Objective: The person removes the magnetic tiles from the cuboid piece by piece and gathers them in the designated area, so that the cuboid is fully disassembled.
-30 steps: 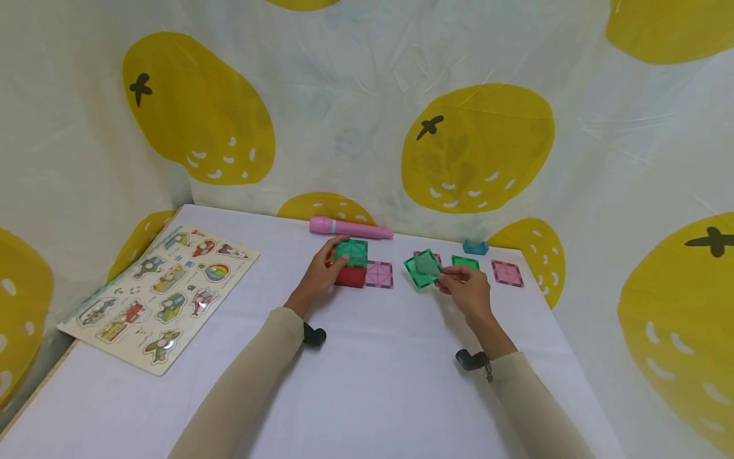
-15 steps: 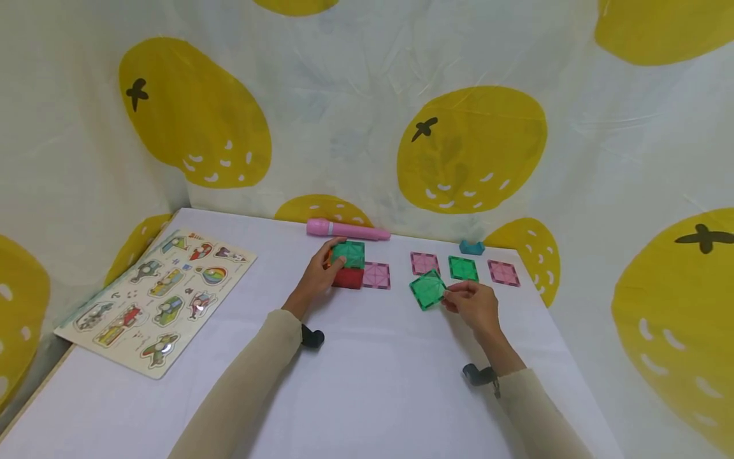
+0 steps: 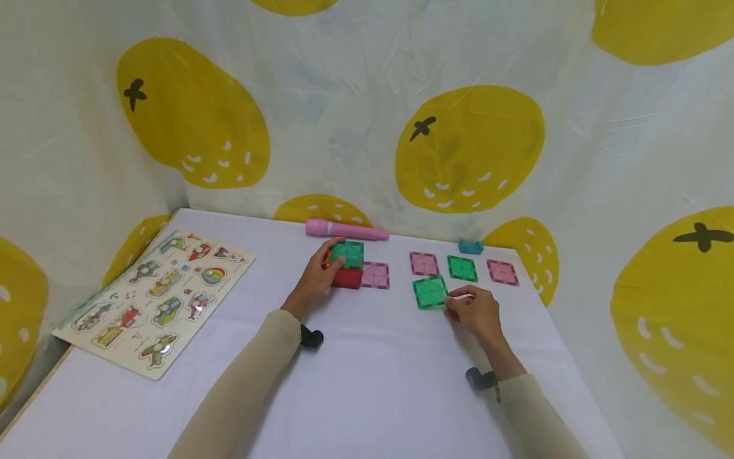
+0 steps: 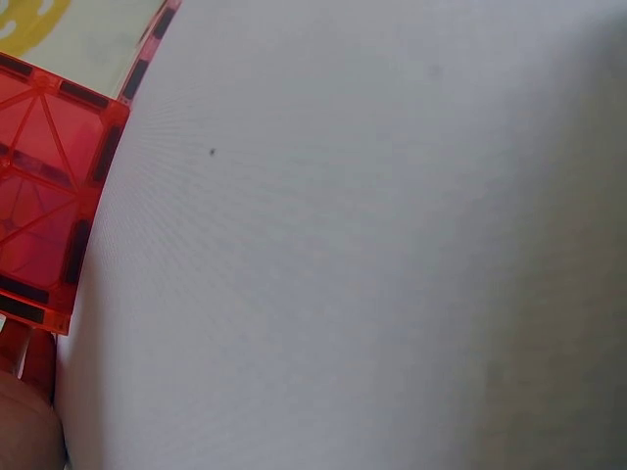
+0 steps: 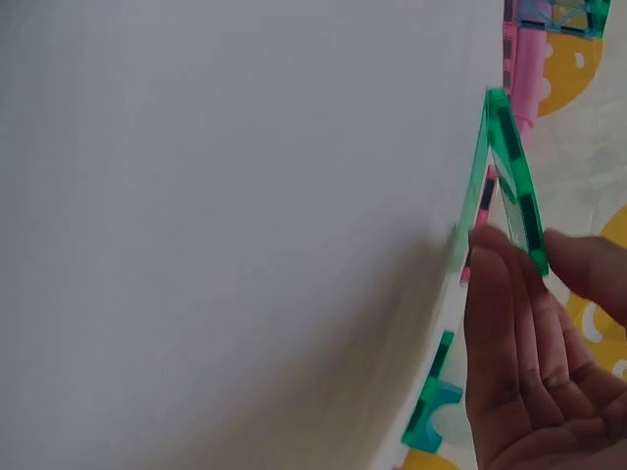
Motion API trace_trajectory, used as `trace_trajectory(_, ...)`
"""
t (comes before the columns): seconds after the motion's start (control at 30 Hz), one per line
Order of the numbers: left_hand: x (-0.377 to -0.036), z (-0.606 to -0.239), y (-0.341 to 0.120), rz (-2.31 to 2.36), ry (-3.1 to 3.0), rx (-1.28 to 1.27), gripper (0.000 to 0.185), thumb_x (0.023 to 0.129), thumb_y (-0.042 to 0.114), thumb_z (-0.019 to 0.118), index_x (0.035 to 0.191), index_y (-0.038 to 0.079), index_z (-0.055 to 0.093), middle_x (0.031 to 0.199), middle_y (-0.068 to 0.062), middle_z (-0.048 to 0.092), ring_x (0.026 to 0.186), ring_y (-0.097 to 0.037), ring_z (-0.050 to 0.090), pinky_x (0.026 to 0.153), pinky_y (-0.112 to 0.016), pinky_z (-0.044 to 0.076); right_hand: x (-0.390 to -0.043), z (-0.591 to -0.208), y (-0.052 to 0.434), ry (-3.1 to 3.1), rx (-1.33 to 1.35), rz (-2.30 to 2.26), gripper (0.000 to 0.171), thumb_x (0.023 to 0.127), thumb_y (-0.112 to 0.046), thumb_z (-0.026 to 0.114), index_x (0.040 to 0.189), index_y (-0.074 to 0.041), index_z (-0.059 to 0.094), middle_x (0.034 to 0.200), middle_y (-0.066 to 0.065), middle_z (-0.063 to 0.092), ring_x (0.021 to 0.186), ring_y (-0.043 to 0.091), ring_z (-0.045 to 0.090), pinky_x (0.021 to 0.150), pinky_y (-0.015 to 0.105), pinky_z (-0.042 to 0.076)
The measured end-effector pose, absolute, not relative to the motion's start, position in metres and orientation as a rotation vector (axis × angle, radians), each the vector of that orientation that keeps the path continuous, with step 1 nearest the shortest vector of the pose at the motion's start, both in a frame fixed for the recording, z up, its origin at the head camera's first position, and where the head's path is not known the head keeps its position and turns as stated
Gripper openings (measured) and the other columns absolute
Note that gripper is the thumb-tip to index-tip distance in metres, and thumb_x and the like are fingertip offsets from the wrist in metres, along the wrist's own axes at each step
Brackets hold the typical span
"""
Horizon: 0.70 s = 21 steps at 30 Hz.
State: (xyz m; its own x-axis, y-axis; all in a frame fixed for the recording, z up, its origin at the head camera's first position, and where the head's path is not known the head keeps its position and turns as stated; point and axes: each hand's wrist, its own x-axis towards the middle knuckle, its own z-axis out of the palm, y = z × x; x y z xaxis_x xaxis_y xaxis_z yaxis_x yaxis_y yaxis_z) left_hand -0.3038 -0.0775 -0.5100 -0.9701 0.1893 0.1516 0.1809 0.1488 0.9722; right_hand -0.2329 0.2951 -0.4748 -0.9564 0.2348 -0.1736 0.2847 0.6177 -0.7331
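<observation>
My left hand (image 3: 314,274) grips a small box of see-through magnetic tiles at its left side. Its top is a green tile (image 3: 351,255), its front a red tile (image 3: 347,278); the left wrist view shows the red tile (image 4: 49,186) close up with fingertips below it. A pink tile (image 3: 376,275) lies flat against the box's right side. To the right, my right hand (image 3: 474,310) pinches a green square tile (image 3: 431,292) by its right edge between thumb and fingers. In the right wrist view that tile (image 5: 519,186) stands tilted, with a green strip (image 5: 475,176) meeting it at an angle.
Behind the held tile lie a pink tile (image 3: 424,263), a green tile (image 3: 462,268) and another pink tile (image 3: 503,272). A teal notched piece (image 3: 471,247) and a pink microphone-shaped toy (image 3: 346,229) are at the back edge. A picture puzzle board (image 3: 155,299) lies at left.
My right hand has drawn the green tile towards me and turned it nearly square, off the pink tile it overlapped. The left hand keeps its grip on the box.
</observation>
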Motion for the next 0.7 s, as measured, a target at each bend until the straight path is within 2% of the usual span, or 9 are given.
trace_trajectory(0.27,-0.304,-0.51,-0.077,2.001,2.395,0.382,0.05,0.111,0.02,0.054,0.161,0.023,0.043,0.163,-0.007,0.044,0.143,-0.033,0.047,0.124,-0.057,0.039,-0.231,-0.464,0.302,2.795,0.3,-1.186,0.033,0.1,-0.032,0.076,0.12,-0.006,0.07,0.091,0.014,0.076,0.079,0.023,0.078,0.071,0.024,0.062)
trace_trajectory(0.5,-0.305,-0.511,-0.079,2.017,2.396,0.406,0.049,0.111,0.019,0.053,0.16,0.022,0.044,0.163,-0.009,0.045,0.143,-0.033,0.047,0.124,-0.057,0.039,-0.241,-0.465,0.285,2.915,0.1,-1.163,0.032,0.098,-0.032,0.078,0.12,-0.008,0.074,0.095,0.011,0.076,0.086,0.025,0.069,0.067,0.023,0.057)
trace_trajectory(0.63,-0.306,-0.513,-0.078,2.033,2.371,0.407,0.05,0.111,0.019,0.053,0.161,0.021,0.044,0.163,-0.011,0.046,0.138,-0.034,0.049,0.118,-0.055,0.043,-0.25,-0.469,0.267,2.91,-0.046,-1.223,0.035,0.096,-0.029,0.081,0.123,-0.007,0.073,0.104,0.011,0.077,0.095,0.026,0.072,0.077,0.023,0.061)
trace_trajectory(0.7,-0.307,-0.513,-0.078,2.041,2.355,0.409,0.052,0.111,0.019,0.053,0.162,0.02,0.043,0.163,-0.013,0.046,0.137,-0.035,0.05,0.115,-0.053,0.045,-0.255,-0.47,0.258,2.902,-0.121,-1.237,0.04,0.094,-0.028,0.083,0.126,-0.007,0.072,0.111,0.011,0.077,0.101,0.027,0.073,0.086,0.029,0.063)
